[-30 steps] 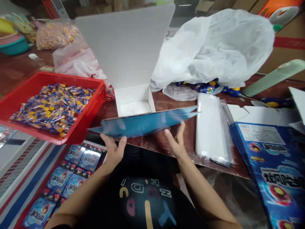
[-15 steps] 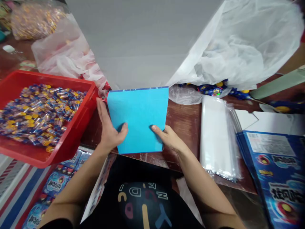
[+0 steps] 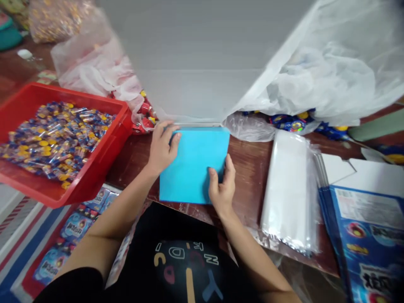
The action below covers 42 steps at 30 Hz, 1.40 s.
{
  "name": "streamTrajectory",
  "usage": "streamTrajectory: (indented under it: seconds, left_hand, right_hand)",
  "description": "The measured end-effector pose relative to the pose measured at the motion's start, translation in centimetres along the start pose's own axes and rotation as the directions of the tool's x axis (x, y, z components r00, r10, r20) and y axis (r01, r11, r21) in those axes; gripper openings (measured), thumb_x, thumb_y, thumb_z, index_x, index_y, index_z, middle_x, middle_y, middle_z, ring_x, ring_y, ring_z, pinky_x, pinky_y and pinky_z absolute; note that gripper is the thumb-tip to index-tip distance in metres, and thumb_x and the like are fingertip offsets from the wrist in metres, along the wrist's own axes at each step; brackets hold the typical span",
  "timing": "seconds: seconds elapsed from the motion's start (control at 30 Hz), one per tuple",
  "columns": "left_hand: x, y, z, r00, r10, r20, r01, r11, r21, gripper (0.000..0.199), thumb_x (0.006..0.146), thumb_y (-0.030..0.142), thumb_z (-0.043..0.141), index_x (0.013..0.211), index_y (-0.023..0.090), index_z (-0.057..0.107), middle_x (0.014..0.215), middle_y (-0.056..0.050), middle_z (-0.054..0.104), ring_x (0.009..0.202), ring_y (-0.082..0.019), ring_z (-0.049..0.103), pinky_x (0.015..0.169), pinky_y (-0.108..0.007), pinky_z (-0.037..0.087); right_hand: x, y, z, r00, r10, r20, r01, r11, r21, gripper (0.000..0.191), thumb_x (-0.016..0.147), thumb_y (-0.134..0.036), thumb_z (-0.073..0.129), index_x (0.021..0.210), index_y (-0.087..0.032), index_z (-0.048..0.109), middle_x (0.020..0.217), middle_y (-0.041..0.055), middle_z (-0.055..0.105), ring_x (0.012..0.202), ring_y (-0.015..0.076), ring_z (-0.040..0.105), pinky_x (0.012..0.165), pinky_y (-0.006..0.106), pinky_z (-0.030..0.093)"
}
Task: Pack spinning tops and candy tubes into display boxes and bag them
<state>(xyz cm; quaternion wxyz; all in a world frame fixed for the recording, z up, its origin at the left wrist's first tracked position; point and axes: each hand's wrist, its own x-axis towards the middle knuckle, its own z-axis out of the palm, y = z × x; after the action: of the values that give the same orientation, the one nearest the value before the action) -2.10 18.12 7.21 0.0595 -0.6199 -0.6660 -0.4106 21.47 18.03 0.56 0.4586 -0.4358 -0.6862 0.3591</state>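
Observation:
A light-blue cardboard box (image 3: 193,168) lies in front of me near the table's front edge, plain blue face up. My left hand (image 3: 164,146) is at its far left corner, with the thumb over the top face and the fingers curled by the back edge. Along the right side, my right hand (image 3: 222,185) grips the box, thumb on the top face and fingers down the edge. The undersides of the fingers are hidden. Right behind the box stands a large grey-white panel (image 3: 202,50).
A red bin (image 3: 123,122) of small candy-like tubes stands left, above packed blue boxes (image 3: 75,227). To the right lie clear plastic bags (image 3: 285,189) and flattened printed boxes (image 3: 366,244). White plastic sacks (image 3: 328,80) with blue toys (image 3: 292,123) are behind.
The box now lies lower, its printed far edge no longer showing. My left hand has slid from the left side to the far left corner; my right hand has shifted along the right edge.

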Motion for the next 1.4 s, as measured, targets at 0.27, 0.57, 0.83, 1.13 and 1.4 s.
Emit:
streamTrajectory:
  seconds: [0.27,0.57,0.83,1.13,1.4]
  left_hand:
    - [0.1,0.6,1.5,0.996,-0.067,0.065,0.049,0.967,0.249,0.036,0.113,0.031,0.039,0.109,0.012,0.07,0.111,-0.014,0.068,0.117,-0.03,0.062,0.11,-0.044,0.049]
    - [-3.5,-1.9,-1.6,0.993,-0.101,0.067,0.061,0.891,0.45,0.035,0.111,0.027,0.047,0.134,0.016,0.07,0.124,-0.015,0.074,0.129,-0.035,0.06,0.131,-0.067,0.019]
    - [-3.7,-7.1,-4.0,0.893,-0.163,-0.42,0.181,0.984,0.003,0.069,0.105,0.047,0.06,0.16,0.015,0.035,0.17,-0.026,0.026,0.161,-0.033,0.03,0.132,-0.057,0.027]
    - [-1.8,-13.0,-4.1,0.803,-0.574,-0.16,0.507,0.799,-0.322,0.043,0.112,0.05,0.04,0.123,0.013,0.06,0.115,-0.013,0.07,0.109,-0.021,0.07,0.098,-0.039,0.055]
    - [-3.1,-11.7,-9.7,0.751,-0.601,-0.272,0.577,0.799,-0.172,0.036,0.108,0.046,0.045,0.087,0.018,0.053,0.084,-0.002,0.056,0.081,-0.019,0.052,0.076,-0.036,0.042]
  right_hand:
    - [0.5,2.3,0.1,0.994,-0.082,0.076,0.097,0.969,-0.228,0.079,0.106,-0.047,0.054,0.172,-0.017,0.021,0.17,0.0239,0.037,0.159,0.0369,0.038,0.128,0.067,0.036]
    - [2.3,0.8,3.5,0.915,-0.331,0.229,0.399,0.823,-0.404,0.049,0.109,-0.03,0.051,0.157,-0.021,0.054,0.173,0.0175,0.036,0.163,0.0339,0.032,0.126,0.06,0.042]
    - [6.9,-4.8,10.9,0.798,-0.271,0.539,0.56,0.663,-0.496,0.064,0.102,-0.069,0.051,0.157,-0.037,0.055,0.169,0.0131,0.041,0.159,0.0449,0.031,0.127,0.076,0.019]
    - [8.0,-7.6,17.3,0.627,-0.055,0.777,0.621,0.637,-0.456,0.074,0.103,-0.07,0.045,0.166,-0.029,0.044,0.175,0.0174,0.03,0.163,0.0473,0.02,0.128,0.075,0.008]
    - [11.0,-11.8,13.4,0.372,-0.182,0.91,0.527,0.849,-0.046,0.041,0.105,-0.055,0.057,0.131,-0.029,0.073,0.145,0.0062,0.068,0.136,0.0233,0.062,0.118,0.04,0.047]
